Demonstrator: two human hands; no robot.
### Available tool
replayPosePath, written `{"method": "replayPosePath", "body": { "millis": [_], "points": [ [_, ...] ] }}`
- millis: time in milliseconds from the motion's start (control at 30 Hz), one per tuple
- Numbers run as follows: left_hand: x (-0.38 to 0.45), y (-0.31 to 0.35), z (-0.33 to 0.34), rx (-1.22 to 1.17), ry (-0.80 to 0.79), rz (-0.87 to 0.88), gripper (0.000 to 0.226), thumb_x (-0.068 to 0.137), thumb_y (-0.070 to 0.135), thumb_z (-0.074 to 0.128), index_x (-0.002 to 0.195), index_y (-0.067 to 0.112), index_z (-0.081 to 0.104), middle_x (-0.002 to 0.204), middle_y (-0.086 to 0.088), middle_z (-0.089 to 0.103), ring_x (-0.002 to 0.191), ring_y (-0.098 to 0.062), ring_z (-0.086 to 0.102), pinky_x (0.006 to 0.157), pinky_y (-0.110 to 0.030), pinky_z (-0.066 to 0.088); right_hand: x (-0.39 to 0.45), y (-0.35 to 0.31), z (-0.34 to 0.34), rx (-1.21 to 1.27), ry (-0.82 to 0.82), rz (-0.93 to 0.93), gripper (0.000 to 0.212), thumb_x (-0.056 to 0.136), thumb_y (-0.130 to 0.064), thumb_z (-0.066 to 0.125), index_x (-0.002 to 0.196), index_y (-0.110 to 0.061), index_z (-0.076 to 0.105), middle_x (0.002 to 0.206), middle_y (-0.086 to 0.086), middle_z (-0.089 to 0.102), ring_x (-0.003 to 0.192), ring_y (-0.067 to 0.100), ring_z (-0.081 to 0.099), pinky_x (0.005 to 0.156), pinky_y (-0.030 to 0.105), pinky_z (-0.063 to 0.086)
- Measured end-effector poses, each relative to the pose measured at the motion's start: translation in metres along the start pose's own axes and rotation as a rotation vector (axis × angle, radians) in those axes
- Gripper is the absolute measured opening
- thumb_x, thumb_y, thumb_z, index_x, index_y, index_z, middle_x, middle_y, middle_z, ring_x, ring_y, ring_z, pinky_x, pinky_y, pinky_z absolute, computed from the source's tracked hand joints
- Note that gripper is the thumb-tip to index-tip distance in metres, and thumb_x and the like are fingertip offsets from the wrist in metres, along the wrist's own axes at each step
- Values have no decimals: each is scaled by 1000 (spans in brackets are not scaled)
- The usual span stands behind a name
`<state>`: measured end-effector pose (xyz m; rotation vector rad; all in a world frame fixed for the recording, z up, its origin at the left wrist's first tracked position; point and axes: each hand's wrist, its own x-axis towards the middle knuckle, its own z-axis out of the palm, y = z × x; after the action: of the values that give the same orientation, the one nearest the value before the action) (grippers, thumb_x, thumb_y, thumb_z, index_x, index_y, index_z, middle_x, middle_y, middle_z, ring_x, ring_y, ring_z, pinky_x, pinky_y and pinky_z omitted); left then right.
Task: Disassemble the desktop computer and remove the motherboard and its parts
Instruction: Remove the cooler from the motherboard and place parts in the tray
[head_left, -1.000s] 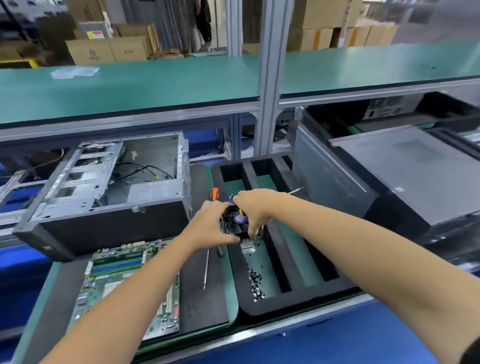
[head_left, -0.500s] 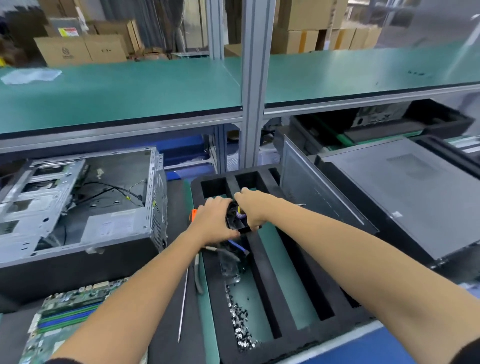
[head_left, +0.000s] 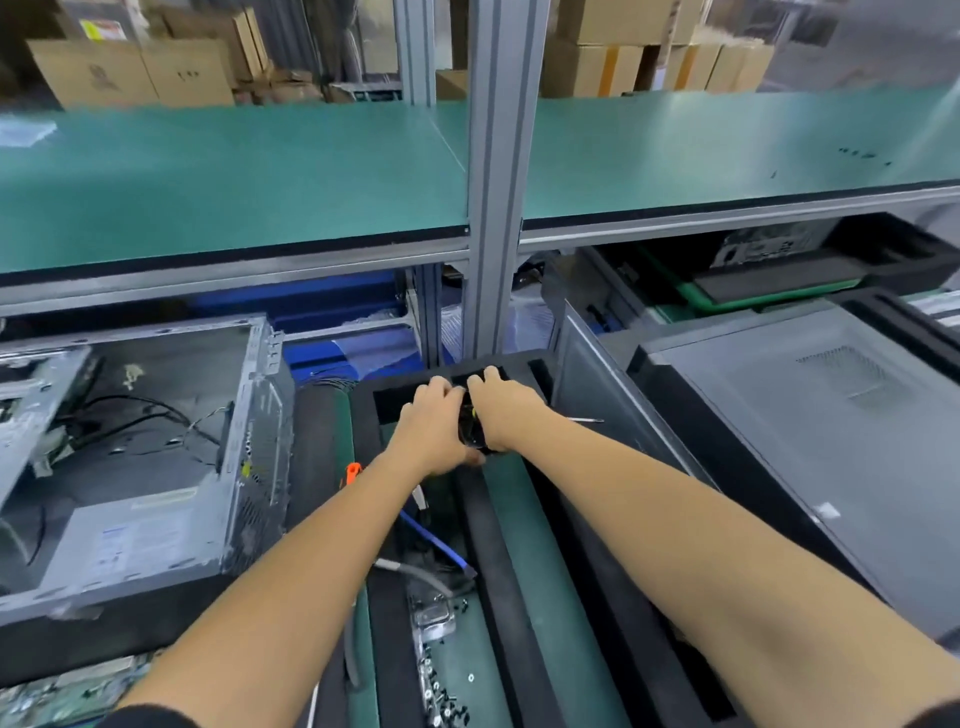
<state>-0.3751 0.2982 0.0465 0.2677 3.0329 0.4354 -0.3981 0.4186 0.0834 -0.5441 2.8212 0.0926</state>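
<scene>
Farther up the foam tray (head_left: 498, 571) now, two hands, left (head_left: 434, 423) and right (head_left: 501, 410), gripping one black fan (head_left: 471, 428).

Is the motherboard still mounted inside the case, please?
No, the case holds only cables and a drive, while the motherboard lies on the bench in front of it.

Two bare forearms are showing from the lower edge; the left hand (head_left: 434, 423) and right hand (head_left: 501, 410) are wearing no gloves; dark sleeve edges are peeking in at the bottom corners, black on both sides; the wrists are showing uncovered.
</scene>
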Motion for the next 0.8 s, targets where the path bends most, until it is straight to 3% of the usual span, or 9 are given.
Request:
{"method": "replayPosePath", "body": {
  "millis": [233, 433, 600, 800],
  "points": [
    [36, -1, 16, -37, -20, -32, 79, 64, 48, 82, 127, 17, 47, 123, -5, 39, 112, -25, 41, 87, -39, 43, 36, 13, 15, 74, -9, 81, 52, 86, -12, 62, 130, -7, 36, 130, 13, 36, 110, 33, 55, 70, 35, 38],
    [53, -7, 33, -153, -38, -20, 72, 71, 32, 80, 132, 15, 46, 126, -6, 39, 111, -27, 42, 86, -39, 44, 56, 10, 37, 153, -33, 184, 55, 89, -12, 59, 136, -6, 32, 138, 15, 32, 120, 32, 49, 88, 37, 46],
    [66, -8, 39, -241, -35, -2, 65, 72, 25, 77, 129, 13, 48, 119, -5, 40, 104, -24, 41, 82, -39, 44, 68, 19, 33, 126, -66, 210, 58, 85, -14, 64, 134, -8, 35, 133, 12, 34, 114, 30, 52, 71, 34, 40],
    [79, -8, 45, -319, -37, 7, 52, 70, 22, 76, 116, 12, 53, 108, 0, 36, 94, -18, 38, 78, -38, 47, 76, 25, 33, 115, -91, 231, 61, 84, -17, 67, 134, -9, 35, 132, 12, 35, 114, 31, 53, 70, 36, 41]
  ]
}}
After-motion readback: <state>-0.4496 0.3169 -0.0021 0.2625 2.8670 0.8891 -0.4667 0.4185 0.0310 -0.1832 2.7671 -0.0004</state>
